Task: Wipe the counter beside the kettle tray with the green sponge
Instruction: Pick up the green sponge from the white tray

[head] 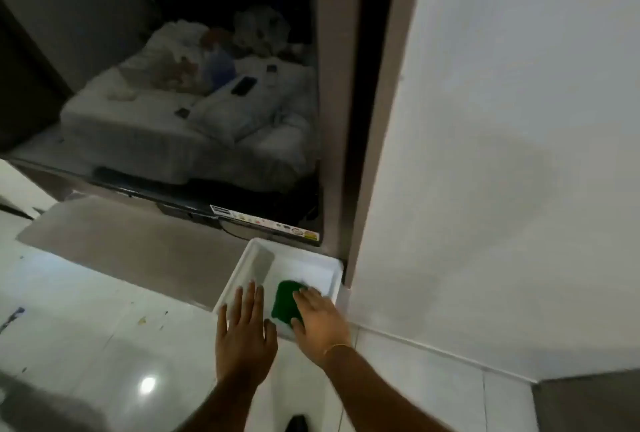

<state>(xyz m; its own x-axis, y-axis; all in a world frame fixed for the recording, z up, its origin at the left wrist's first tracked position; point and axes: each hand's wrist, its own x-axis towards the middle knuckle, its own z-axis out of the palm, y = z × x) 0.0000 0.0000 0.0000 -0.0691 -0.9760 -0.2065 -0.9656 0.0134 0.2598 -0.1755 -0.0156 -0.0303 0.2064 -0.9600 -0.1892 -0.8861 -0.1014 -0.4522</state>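
At the far left, a dark glossy screen (pixel 156 85) fills the upper part of the view and mirrors a white bed strewn with clothes and small dark objects; a strip of stickers (pixel 266 222) runs along its lower edge. Below it a grey-brown flat ledge (pixel 138 244) juts out over a pale glossy tiled surface (pixel 86 321), which carries a few small specks and a bright lamp reflection near the left.

Toward the middle, a white rectangular plastic tray (pixel 330 267) sits against the ledge, its right corner close to the brown upright frame (pixel 367 120) and the white wall (pixel 502 154) beyond. The left hand (pixel 244 331) lies flat with fingers spread apart, gripping nothing, over the tray's near-left rim. Just right of it, the flat dark green rectangular sponge (pixel 282 302) lies inside the tray. The right hand (pixel 320 321), a thin gold bracelet (pixel 337 348) on its wrist, rests on the sponge's right edge with fingers loosely extended over it; I cannot tell whether they have closed on it. The tray walls and the wall corner hem the sponge in on the right.
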